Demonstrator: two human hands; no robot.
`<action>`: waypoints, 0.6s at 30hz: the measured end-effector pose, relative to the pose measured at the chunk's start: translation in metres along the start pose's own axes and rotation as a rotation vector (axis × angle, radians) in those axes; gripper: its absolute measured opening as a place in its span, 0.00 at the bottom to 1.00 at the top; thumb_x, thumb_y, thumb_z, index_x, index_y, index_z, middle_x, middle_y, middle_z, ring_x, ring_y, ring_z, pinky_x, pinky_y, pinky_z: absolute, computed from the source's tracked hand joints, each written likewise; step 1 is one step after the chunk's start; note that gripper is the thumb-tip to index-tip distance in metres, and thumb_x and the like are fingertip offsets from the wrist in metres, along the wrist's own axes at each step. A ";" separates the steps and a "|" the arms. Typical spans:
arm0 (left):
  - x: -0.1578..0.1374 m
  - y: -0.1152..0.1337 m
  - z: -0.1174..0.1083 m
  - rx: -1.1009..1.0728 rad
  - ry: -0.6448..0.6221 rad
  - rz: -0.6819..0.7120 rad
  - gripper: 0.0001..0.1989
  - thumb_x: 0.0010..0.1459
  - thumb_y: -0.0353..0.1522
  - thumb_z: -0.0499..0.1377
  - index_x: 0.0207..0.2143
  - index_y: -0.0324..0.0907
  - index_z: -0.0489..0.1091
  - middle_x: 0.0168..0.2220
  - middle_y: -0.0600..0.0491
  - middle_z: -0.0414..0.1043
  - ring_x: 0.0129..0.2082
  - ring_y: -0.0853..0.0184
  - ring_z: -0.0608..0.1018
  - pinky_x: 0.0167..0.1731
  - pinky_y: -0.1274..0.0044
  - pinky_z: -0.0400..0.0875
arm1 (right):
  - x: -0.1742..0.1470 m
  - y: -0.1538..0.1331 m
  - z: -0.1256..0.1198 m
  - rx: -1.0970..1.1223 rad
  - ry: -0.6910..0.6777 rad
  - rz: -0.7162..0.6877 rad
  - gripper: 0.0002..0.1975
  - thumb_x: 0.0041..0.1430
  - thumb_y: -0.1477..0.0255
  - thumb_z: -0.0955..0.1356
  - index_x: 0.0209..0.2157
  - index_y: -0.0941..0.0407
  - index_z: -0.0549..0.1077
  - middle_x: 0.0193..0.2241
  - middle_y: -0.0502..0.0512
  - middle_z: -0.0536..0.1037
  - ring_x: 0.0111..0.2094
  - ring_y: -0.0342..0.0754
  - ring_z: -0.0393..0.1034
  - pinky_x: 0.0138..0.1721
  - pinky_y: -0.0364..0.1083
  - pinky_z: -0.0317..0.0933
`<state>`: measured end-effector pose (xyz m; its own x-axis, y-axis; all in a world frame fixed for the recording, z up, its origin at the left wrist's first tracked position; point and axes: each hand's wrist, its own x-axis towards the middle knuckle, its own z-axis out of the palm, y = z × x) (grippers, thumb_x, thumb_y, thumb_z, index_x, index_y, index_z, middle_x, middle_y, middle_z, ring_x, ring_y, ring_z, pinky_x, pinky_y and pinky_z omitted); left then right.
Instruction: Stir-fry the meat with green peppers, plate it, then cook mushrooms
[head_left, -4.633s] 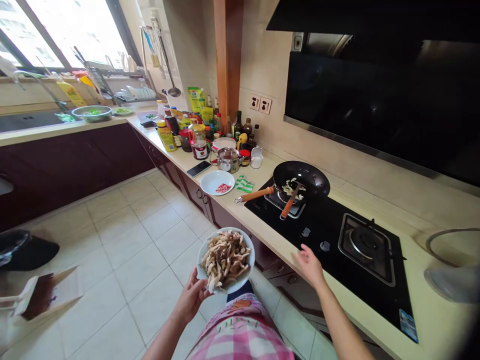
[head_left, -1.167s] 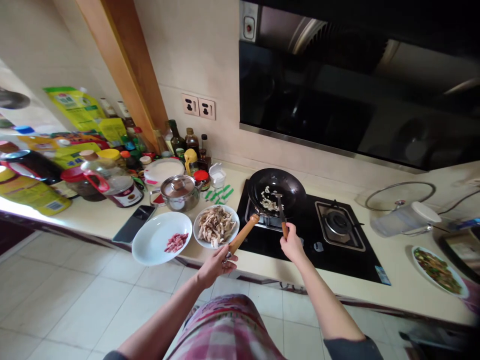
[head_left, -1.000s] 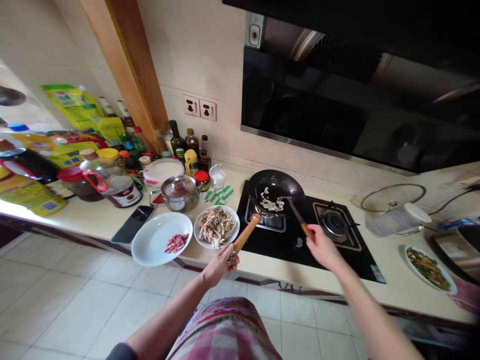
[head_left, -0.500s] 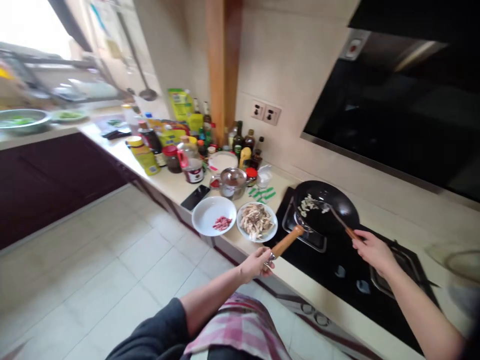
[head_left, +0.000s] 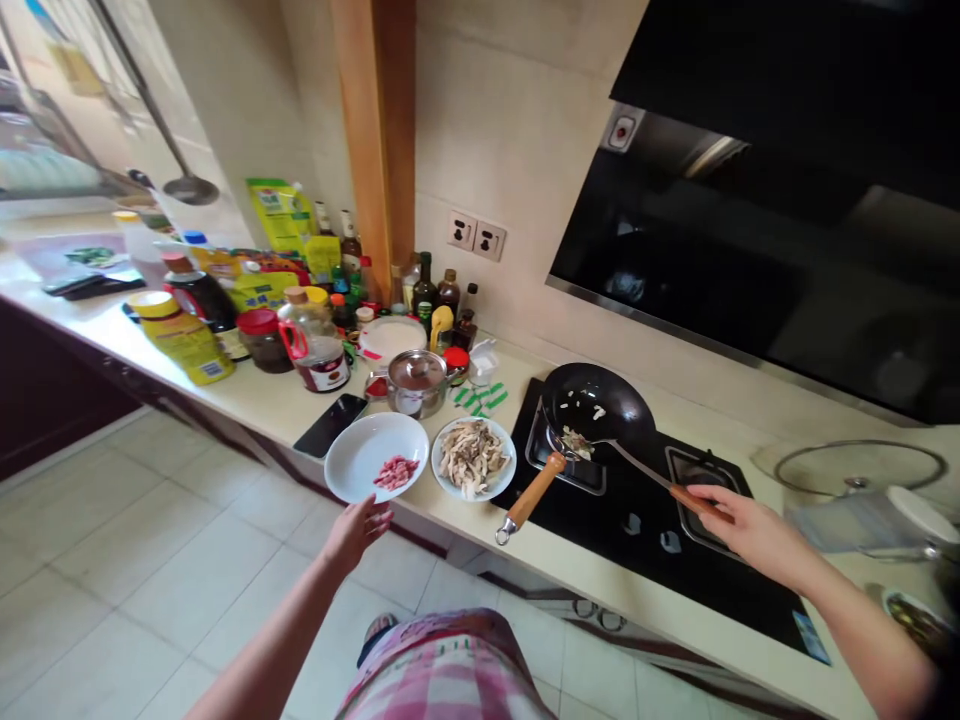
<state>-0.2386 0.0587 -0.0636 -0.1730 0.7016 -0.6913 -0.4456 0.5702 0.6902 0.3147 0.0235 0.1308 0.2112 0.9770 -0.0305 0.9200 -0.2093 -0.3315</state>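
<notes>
My left hand [head_left: 358, 535] is open at the near rim of a white plate [head_left: 349, 465] that carries a small heap of diced pink meat [head_left: 396, 472]. Whether its fingertips touch the rim, I cannot tell. My right hand [head_left: 750, 520] is closed around the wooden handle of a spatula [head_left: 651, 472]. The spatula's metal end dips into a black wok [head_left: 622, 405] on the hob, among pale chopped pieces. The wok's wooden handle [head_left: 534, 495] points toward me with no hand on it. Beside the wok sits a plate of sliced mushrooms [head_left: 472, 458].
Behind the plates stand a steel pot [head_left: 417, 385], an oil jug [head_left: 315, 345] and several bottles and jars. A phone [head_left: 330, 425] lies by the counter's front edge. A glass lid [head_left: 859, 470] rests right of the hob [head_left: 600, 540]; a range hood [head_left: 750, 230] overhangs it.
My left hand has let go of the wok's handle and moved left to the meat plate. The spatula has pulled the pale pieces toward the wok's near side. The view has shifted right.
</notes>
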 end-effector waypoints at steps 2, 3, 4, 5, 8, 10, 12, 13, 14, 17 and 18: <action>-0.009 -0.014 0.008 0.060 -0.060 -0.052 0.04 0.59 0.33 0.55 0.36 0.43 0.64 0.28 0.52 0.72 0.26 0.67 0.76 0.27 0.77 0.68 | 0.009 -0.009 0.010 0.051 -0.060 0.024 0.20 0.50 0.66 0.65 0.46 0.52 0.73 0.35 0.53 0.80 0.32 0.48 0.75 0.33 0.43 0.66; -0.016 -0.021 0.018 0.105 -0.123 -0.088 0.08 0.57 0.36 0.57 0.36 0.42 0.65 0.28 0.51 0.73 0.26 0.65 0.76 0.27 0.76 0.68 | 0.018 -0.017 0.020 0.065 -0.044 0.050 0.20 0.50 0.66 0.64 0.46 0.53 0.73 0.35 0.54 0.80 0.32 0.49 0.75 0.34 0.44 0.66; -0.022 -0.028 0.031 0.159 -0.209 -0.130 0.12 0.54 0.39 0.60 0.36 0.41 0.66 0.29 0.50 0.74 0.26 0.64 0.77 0.27 0.75 0.68 | 0.029 -0.027 0.031 0.065 0.007 0.084 0.20 0.51 0.67 0.64 0.47 0.54 0.72 0.36 0.55 0.80 0.33 0.49 0.75 0.35 0.45 0.66; -0.029 -0.034 0.047 0.238 -0.333 -0.169 0.17 0.52 0.43 0.60 0.37 0.40 0.66 0.30 0.49 0.74 0.27 0.63 0.77 0.28 0.75 0.68 | 0.040 -0.037 0.042 0.062 0.057 0.114 0.20 0.52 0.68 0.63 0.47 0.55 0.72 0.37 0.56 0.80 0.35 0.50 0.75 0.37 0.46 0.65; -0.046 -0.042 0.105 0.376 -0.616 -0.176 0.28 0.46 0.52 0.61 0.41 0.41 0.65 0.33 0.50 0.74 0.28 0.65 0.77 0.30 0.76 0.67 | 0.066 -0.059 0.066 0.056 0.127 0.160 0.21 0.54 0.70 0.62 0.49 0.58 0.70 0.41 0.60 0.78 0.41 0.52 0.73 0.43 0.48 0.64; -0.053 -0.040 0.139 0.383 -0.736 -0.168 0.32 0.44 0.55 0.59 0.42 0.41 0.64 0.34 0.50 0.73 0.28 0.66 0.77 0.31 0.76 0.66 | 0.066 -0.063 0.069 0.070 0.099 0.144 0.20 0.54 0.71 0.63 0.49 0.58 0.70 0.41 0.58 0.78 0.41 0.50 0.73 0.43 0.47 0.64; -0.057 -0.038 0.163 0.398 -0.814 -0.174 0.32 0.43 0.55 0.60 0.41 0.40 0.63 0.31 0.50 0.73 0.26 0.67 0.76 0.29 0.75 0.66 | 0.049 -0.056 0.058 0.100 0.033 0.106 0.19 0.54 0.71 0.63 0.49 0.56 0.71 0.39 0.55 0.79 0.38 0.48 0.74 0.40 0.45 0.65; -0.058 -0.037 0.169 0.415 -0.836 -0.176 0.32 0.43 0.55 0.60 0.40 0.39 0.63 0.29 0.50 0.73 0.24 0.68 0.75 0.28 0.75 0.65 | 0.036 -0.050 0.048 0.121 -0.008 0.079 0.19 0.54 0.70 0.64 0.49 0.55 0.70 0.38 0.54 0.80 0.36 0.47 0.74 0.39 0.44 0.65; -0.060 -0.037 0.173 0.433 -0.847 -0.174 0.31 0.43 0.54 0.61 0.39 0.38 0.63 0.26 0.51 0.72 0.22 0.69 0.74 0.27 0.76 0.64 | 0.021 -0.044 0.037 0.141 -0.042 0.050 0.19 0.54 0.70 0.64 0.49 0.55 0.70 0.38 0.53 0.79 0.36 0.47 0.74 0.38 0.44 0.65; -0.072 -0.040 0.176 0.467 -0.845 -0.145 0.29 0.44 0.54 0.59 0.35 0.39 0.62 0.21 0.56 0.68 0.17 0.73 0.70 0.23 0.78 0.61 | -0.022 -0.027 0.005 0.161 -0.098 -0.010 0.19 0.54 0.67 0.63 0.49 0.53 0.69 0.42 0.53 0.78 0.38 0.48 0.74 0.40 0.44 0.64; -0.079 -0.041 0.175 0.476 -0.843 -0.135 0.29 0.45 0.55 0.58 0.34 0.39 0.62 0.20 0.57 0.68 0.17 0.74 0.69 0.22 0.79 0.60 | -0.030 -0.024 -0.002 0.146 -0.102 -0.008 0.19 0.54 0.67 0.63 0.48 0.52 0.70 0.42 0.53 0.78 0.38 0.48 0.74 0.40 0.44 0.64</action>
<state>-0.0527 0.0547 -0.0003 0.6210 0.5875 -0.5188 0.0181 0.6510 0.7589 0.2865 -0.0010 0.1421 0.1628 0.9793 -0.1203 0.8623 -0.2005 -0.4651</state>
